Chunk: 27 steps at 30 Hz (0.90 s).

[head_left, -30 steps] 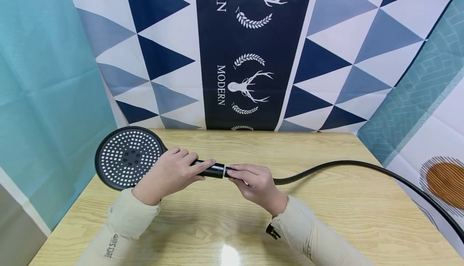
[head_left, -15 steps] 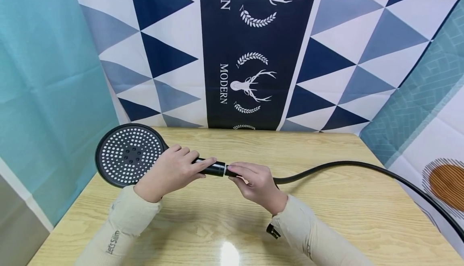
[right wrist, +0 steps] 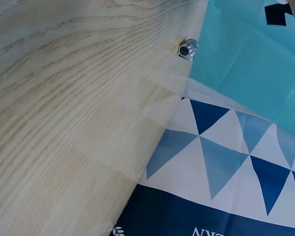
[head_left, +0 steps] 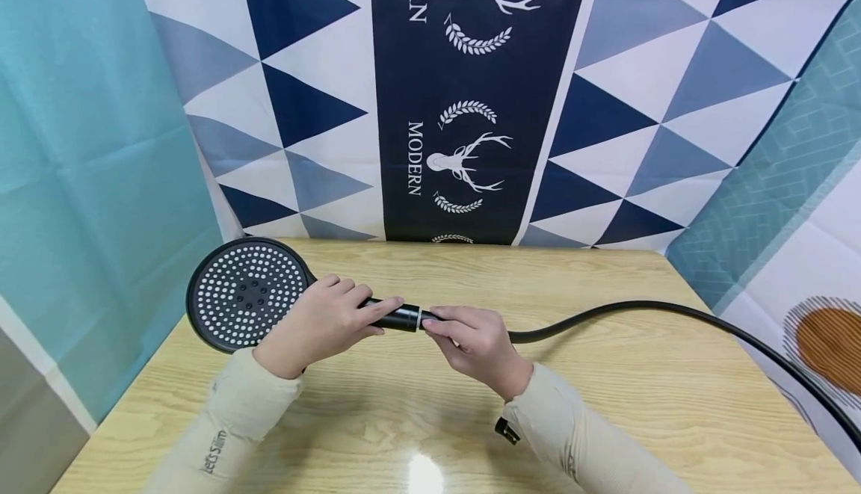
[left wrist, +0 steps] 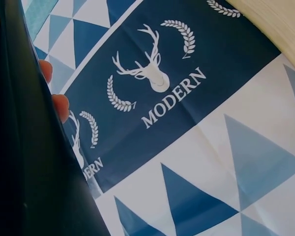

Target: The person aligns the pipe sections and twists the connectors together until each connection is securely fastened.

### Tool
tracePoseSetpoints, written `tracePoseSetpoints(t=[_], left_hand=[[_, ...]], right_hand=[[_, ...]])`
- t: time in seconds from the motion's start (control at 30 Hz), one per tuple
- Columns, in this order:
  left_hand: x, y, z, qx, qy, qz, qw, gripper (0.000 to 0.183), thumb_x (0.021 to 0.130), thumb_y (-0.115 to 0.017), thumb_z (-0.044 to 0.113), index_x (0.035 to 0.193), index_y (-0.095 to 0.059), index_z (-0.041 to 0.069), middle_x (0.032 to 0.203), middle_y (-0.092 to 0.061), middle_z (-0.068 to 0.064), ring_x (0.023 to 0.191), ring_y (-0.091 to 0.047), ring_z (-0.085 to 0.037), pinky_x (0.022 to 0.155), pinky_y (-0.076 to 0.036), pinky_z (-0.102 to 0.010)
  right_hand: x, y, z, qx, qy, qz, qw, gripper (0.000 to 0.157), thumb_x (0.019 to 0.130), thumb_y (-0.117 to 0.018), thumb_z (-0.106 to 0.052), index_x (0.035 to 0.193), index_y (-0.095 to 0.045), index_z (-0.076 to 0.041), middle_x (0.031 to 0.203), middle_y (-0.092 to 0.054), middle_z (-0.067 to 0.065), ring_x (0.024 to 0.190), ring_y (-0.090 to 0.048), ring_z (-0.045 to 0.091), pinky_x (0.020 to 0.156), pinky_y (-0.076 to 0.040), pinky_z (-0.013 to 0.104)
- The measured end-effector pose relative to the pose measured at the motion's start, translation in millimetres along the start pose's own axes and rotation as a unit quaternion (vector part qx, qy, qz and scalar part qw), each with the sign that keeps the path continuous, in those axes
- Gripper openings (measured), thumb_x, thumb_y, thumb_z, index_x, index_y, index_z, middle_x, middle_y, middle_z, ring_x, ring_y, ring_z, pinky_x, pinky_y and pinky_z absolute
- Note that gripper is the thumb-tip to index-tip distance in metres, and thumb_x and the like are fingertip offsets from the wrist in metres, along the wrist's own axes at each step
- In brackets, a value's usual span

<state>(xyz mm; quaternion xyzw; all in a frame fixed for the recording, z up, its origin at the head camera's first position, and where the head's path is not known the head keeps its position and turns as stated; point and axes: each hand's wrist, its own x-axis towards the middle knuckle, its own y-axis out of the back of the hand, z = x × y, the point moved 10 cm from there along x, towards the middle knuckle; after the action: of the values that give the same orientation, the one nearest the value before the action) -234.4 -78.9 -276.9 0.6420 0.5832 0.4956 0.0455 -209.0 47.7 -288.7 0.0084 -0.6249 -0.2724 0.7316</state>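
Observation:
My left hand point(head_left: 323, 326) grips the black handle of a round shower head point(head_left: 245, 296), its index finger stretched along the handle. The face with its pale nozzles is turned up toward the head camera. At the handle's end, my right hand point(head_left: 474, 341) pinches the end of a black hose point(head_left: 592, 311), right beside a pale ring. The hose's end is mostly hidden under the fingers. In the left wrist view, fingertips point(left wrist: 60, 108) curl past the edge of the large dark shower head point(left wrist: 34, 147). Little of the right hand's work shows in the right wrist view.
Below the hands lies a light wooden table point(head_left: 417, 397). From the right hand, the hose arcs over the table's right edge. A small silvery metal fitting point(right wrist: 188, 49) sits by the table edge. Patterned cloth point(head_left: 316, 143) hangs behind the table, with teal cloth point(head_left: 101, 180) at left.
The shower head has shifted slightly right and down in the last half second. Both hands keep their holds, and the right hand stays nearly in place. The head view has shifted slightly.

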Motion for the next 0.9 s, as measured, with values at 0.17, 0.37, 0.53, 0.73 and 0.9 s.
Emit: tracePoseSetpoints(t=[0.17,0.37,0.53,0.73,0.9], left_hand=[[-0.7,-2.7,0.3,0.002,0.0,-0.002,1.0,0.047,0.071,-0.084,0.039,0.112,-0.069,0.02,0.075,-0.062,-0.001,0.06,-0.057,-0.017,0.055,-0.045,-0.028],[-1.8,-5.1,-0.8,-0.002,-0.004,-0.007,1.0,0.045,0.074,-0.082,0.039,0.112,-0.069,0.019,0.076,-0.062,-0.002,0.061,-0.058,-0.018,0.057,-0.047,-0.03],[-2.4,-9.1,-3.8,-0.006,-0.009,-0.021,0.9997,0.046,0.073,-0.082,0.039,0.113,-0.07,0.02,0.075,-0.062,-0.002,0.061,-0.058,-0.018,0.056,-0.047,-0.029],[-0.7,-14.6,-7.2,-0.008,-0.014,-0.048,0.9987,0.048,0.073,-0.082,0.041,0.114,-0.068,0.021,0.076,-0.062,-0.003,0.063,-0.06,-0.018,0.057,-0.047,-0.03],[2.1,-15.0,-7.1,0.011,-0.021,-0.064,0.9977,0.045,0.077,-0.078,0.043,0.115,-0.068,0.021,0.077,-0.063,-0.003,0.064,-0.06,-0.018,0.058,-0.048,-0.03]], right_hand=[[0.4,-1.4,4.3,0.01,-0.023,-0.01,1.0,0.02,0.094,-0.062,-0.013,0.084,-0.072,0.002,0.078,-0.069,0.014,0.066,-0.069,0.023,0.062,-0.056,0.026],[1.2,-4.2,6.0,0.005,-0.038,-0.028,0.999,0.024,0.095,-0.061,-0.017,0.086,-0.073,0.002,0.079,-0.07,0.012,0.068,-0.07,0.022,0.063,-0.056,0.026],[0.8,-10.0,7.7,-0.015,-0.045,-0.056,0.997,0.023,0.096,-0.057,-0.017,0.089,-0.072,-0.001,0.081,-0.07,0.01,0.068,-0.07,0.018,0.061,-0.055,0.024],[1.9,-15.2,3.1,-0.082,-0.009,-0.065,0.994,0.024,0.098,-0.052,-0.015,0.089,-0.072,-0.004,0.079,-0.067,0.007,0.06,-0.066,0.013,0.056,-0.054,0.022],[3.7,-16.8,5.0,-0.087,-0.009,-0.063,0.994,0.03,0.1,-0.05,-0.019,0.086,-0.07,-0.001,0.075,-0.067,0.007,0.055,-0.064,0.013,0.052,-0.053,0.023]])
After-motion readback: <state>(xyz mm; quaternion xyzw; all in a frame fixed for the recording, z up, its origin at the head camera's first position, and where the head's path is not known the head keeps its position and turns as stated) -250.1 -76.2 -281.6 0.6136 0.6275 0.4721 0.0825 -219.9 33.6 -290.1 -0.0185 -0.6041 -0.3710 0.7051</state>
